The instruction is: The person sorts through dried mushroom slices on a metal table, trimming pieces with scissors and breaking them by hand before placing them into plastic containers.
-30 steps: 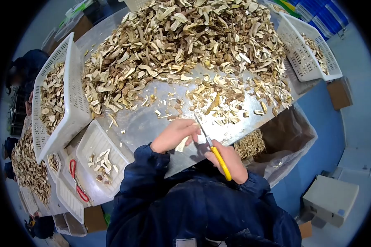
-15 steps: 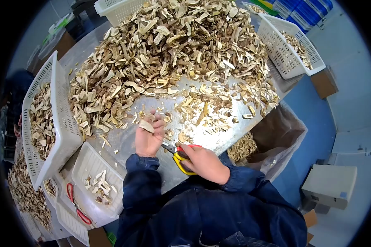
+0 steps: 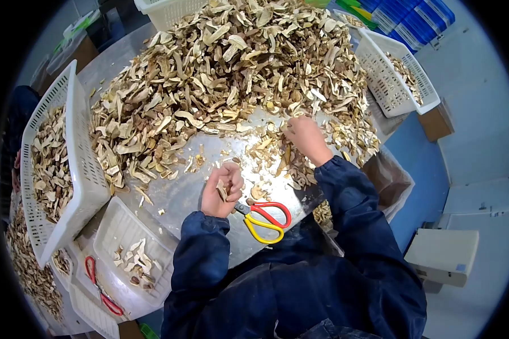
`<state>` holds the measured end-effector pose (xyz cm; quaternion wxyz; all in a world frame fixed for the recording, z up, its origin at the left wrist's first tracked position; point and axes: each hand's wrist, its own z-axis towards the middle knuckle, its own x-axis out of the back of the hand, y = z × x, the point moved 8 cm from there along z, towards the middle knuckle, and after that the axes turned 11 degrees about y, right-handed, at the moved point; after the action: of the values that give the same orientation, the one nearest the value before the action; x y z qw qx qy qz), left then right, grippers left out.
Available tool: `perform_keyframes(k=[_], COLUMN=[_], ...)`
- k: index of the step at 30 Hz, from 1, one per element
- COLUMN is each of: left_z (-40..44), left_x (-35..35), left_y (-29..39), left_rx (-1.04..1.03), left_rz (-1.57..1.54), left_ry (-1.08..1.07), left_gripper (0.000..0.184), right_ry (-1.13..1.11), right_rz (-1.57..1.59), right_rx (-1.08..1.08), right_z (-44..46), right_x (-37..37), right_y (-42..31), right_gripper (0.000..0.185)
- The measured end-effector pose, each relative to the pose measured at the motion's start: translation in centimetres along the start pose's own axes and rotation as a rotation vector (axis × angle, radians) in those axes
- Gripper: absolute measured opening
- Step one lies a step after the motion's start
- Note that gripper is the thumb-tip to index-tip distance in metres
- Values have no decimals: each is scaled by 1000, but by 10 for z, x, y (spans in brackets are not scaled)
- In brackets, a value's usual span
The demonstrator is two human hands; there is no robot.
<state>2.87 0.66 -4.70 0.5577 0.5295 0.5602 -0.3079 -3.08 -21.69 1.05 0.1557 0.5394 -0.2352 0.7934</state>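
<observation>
My left hand (image 3: 221, 191) is palm up over the metal table, its fingers curled around a dried mushroom slice (image 3: 222, 191). Just right of its wrist lies a pair of scissors (image 3: 272, 222) with one red and one yellow handle, free of both hands. The blades are partly hidden near the left hand. My right hand (image 3: 308, 140) reaches forward to the scattered slices at the front of a big heap of dried mushroom slices (image 3: 226, 73). Its fingertips are pinched together, and what lies between them is hidden.
White baskets of slices stand at the left (image 3: 85, 164) and far right (image 3: 387, 85). A shallow white tray (image 3: 110, 231) with a few slices and red-handled scissors (image 3: 100, 285) are at lower left. A lined box (image 3: 393, 183) stands beyond the table's right edge.
My right hand has let go of the red-and-yellow scissors and moved forward to the scattered slices. The scissors now lie on the table. My left fingers have curled further around the slice.
</observation>
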Motion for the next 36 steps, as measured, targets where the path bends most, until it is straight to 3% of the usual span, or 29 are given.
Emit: perform_keyframes(k=[1,5,8,13,15,16,18,20,23,26,27,30,31,32,34,36], left_z=[0,0,0,1,-2,1,3,2,1,0,0,-1,0,0,0,-3], left_x=[1,-1,6,14,19,16,18,14,12,6,8,7,11,14,-4,-8], left_y=[0,2,3,3,4,2,2,2,3,3,3,-2,-4,-6,-13,-17], left_rx=[-13,-51,-50,-92,-110,-74,-3,33,40,3,-1,-11,-5,1,55,66], left_rz=[19,33,16,-40,-64,-120,-226,-241,-237,-120,-83,107,232,359,509,494], left_ry=[-12,6,62,256,420,291,35,38,17,78,110,160,180,203,131,176], left_gripper=[44,43,40,37,37,37,38,38,39,33,34,34,35,36,40,40], right_ry=[-18,-24,-67,208,159,132,-16,114,25,-99,-38,-305,-337,-314,-174,11], right_rz=[35,310,668,1424,1512,1557,1002,497,97,137,196,924,1162,1353,1282,894], right_rx=[-8,-68,-555,-918,-907,-900,-783,-349,-181,-186,-81,-630,-686,-669,-599,-100], right_z=[-5,-29,-55,-68,-55,-51,-39,-17,-9,-10,-11,-33,-40,-44,-58,-68], right_x=[-7,12,15,28,29,32,30,15,-3,-15,-6,-22,-18,-12,12,34], right_y=[5,15,65,124,120,113,90,70,49,44,35,42,25,5,-41,-93], right_gripper=[15,13,9,8,8,8,15,20,20,19,16,12,8,9,5,8])
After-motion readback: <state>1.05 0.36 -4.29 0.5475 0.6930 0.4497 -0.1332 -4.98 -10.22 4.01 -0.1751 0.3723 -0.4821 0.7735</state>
